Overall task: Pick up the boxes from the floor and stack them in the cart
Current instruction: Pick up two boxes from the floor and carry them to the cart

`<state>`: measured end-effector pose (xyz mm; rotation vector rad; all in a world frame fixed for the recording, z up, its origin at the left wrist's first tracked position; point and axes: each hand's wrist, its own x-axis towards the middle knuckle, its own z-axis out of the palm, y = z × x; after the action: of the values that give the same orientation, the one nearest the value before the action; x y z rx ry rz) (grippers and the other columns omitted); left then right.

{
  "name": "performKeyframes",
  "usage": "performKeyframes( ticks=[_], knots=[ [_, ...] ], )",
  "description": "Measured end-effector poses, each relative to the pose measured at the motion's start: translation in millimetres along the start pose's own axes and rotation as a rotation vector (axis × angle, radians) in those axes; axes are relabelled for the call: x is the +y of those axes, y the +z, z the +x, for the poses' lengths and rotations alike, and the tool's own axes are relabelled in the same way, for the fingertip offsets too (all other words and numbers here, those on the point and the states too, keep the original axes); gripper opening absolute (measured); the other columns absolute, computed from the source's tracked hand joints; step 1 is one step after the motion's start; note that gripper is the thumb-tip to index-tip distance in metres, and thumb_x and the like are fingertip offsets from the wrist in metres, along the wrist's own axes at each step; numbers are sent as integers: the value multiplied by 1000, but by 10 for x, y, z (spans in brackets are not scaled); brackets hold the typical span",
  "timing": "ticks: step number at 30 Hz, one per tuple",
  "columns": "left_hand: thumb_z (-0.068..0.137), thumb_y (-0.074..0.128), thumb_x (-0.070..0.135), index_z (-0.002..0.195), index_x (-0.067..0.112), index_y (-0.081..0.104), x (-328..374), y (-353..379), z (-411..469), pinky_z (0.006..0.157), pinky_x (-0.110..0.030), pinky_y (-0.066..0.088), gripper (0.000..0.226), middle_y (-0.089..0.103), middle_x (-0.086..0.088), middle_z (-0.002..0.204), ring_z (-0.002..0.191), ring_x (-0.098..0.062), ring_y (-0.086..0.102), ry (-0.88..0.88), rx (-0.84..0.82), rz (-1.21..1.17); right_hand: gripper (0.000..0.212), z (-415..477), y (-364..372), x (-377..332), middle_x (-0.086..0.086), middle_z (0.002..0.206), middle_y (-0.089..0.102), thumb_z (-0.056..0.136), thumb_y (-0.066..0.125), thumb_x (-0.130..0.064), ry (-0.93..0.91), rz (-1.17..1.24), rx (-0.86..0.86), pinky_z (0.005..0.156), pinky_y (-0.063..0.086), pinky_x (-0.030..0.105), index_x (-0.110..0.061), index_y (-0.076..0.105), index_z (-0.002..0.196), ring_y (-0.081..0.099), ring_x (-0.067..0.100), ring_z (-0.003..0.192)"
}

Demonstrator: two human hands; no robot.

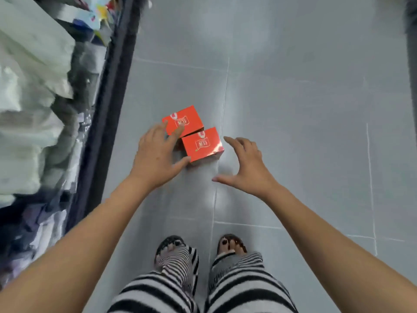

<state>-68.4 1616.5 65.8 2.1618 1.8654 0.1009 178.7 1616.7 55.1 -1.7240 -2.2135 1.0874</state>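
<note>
Two red boxes are sitting side by side on the grey tiled floor (pixel 293 109), corner to corner and touching. The far box (pixel 184 119) is lying a little to the left, and the near box (pixel 203 144) is lying closer to the person, just left of a grout line. Both are showing a printed label on top.

The person is standing over them and holding both bare arms out and down. The left hand (pixel 155 154) is hovering at the left of the pair with its fingers (pixel 178 132) spread and relaxed. The fingertips are overlapping the near corner of the far box, and the thumb (pixel 182 162) is pointing at the lower left corner of the near box. It is gripping nothing, and whether it is actually touching the cardboard cannot be told. The right hand (pixel 247 164) is hanging just beside the near box on its right – apart from it, fingers spread wide, thumb out, holding nothing.

Along the left a dark shelf edge (pixel 108 98) is running up the view, with pale, blurred packages (pixel 29 86) piled behind it. At the bottom, striped trousers (pixel 237 285) are covering the legs, and toes are showing in dark sandals (pixel 171 243) – both feet planted well short of the boxes.
</note>
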Motion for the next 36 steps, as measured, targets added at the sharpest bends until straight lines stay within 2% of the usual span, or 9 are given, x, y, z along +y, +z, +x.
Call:
performKeyframes(
  ticks=[3, 8, 13, 16, 21, 24, 27, 30, 36],
  knots=[
    [77, 44, 66, 146, 24, 37, -361, 564, 524, 105, -50, 33, 81, 42, -23, 139, 130, -40, 39, 47, 6, -23, 110, 559, 495, 495, 6, 146, 28, 58, 80, -63, -78, 137, 68, 114, 26, 41, -37, 24, 148, 22, 17, 138],
    [72, 39, 70, 143, 35, 40, -712, 1000, 1086, 108, -47, 34, 79, 38, -11, 145, 129, -31, 41, 120, -84, -72, 99, 1146, 968, 909, 3, 144, 29, 59, 87, -46, -307, 215, 93, 110, 27, 19, -37, 35, 143, 27, 15, 138],
    [66, 40, 71, 143, 45, 34, -857, 999, 1162, 112, -44, 31, 82, 30, -1, 150, 135, -22, 35, 131, -170, -139, 85, 1236, 1180, 1014, 10, 132, 41, 58, 90, -37, -413, 244, 205, 105, 39, 28, -26, 49, 132, 45, 25, 124],
    [63, 42, 78, 145, 43, 31, -798, 998, 1169, 112, -48, 30, 90, 28, -3, 152, 137, -25, 32, 127, -175, -113, 81, 1023, 1250, 1028, 10, 129, 43, 61, 83, -47, -387, 176, 301, 100, 42, 34, -23, 50, 131, 46, 28, 119],
    [72, 28, 85, 146, 39, 29, -691, 1171, 1159, 108, -49, 26, 88, 30, -10, 150, 133, -32, 34, 119, -22, 0, 80, 867, 1426, 1035, 14, 127, 43, 63, 84, -47, -269, 224, 508, 98, 47, 35, -20, 51, 131, 49, 29, 118],
    [78, 25, 82, 149, 37, 25, -719, 1256, 1103, 104, -51, 28, 84, 29, -16, 150, 132, -37, 34, 153, 28, 75, 80, 814, 1392, 1095, 18, 125, 44, 63, 87, -41, -270, 228, 532, 96, 47, 27, -11, 56, 130, 53, 26, 115],
    [74, 40, 79, 150, 37, 20, -746, 1278, 1060, 97, -52, 33, 89, 29, -17, 148, 126, -39, 36, 155, 43, 161, 81, 742, 1338, 1176, 20, 122, 46, 61, 90, -38, -262, 193, 577, 94, 43, 18, -13, 54, 129, 54, 23, 110],
    [73, 67, 59, 150, 36, 22, -696, 1273, 1088, 89, -51, 38, 92, 34, -19, 141, 114, -42, 42, 137, 43, 215, 82, 698, 1337, 1241, 22, 120, 47, 59, 92, -38, -231, 145, 612, 94, 41, 15, -11, 55, 127, 54, 24, 108],
    [74, 71, 52, 149, 36, 24, -642, 1220, 1094, 85, -50, 39, 90, 37, -19, 138, 111, -42, 44, 93, 19, 212, 80, 696, 1240, 1192, 19, 118, 50, 63, 85, -49, -165, 130, 586, 91, 43, 14, -4, 60, 125, 54, 19, 106]
  ],
)
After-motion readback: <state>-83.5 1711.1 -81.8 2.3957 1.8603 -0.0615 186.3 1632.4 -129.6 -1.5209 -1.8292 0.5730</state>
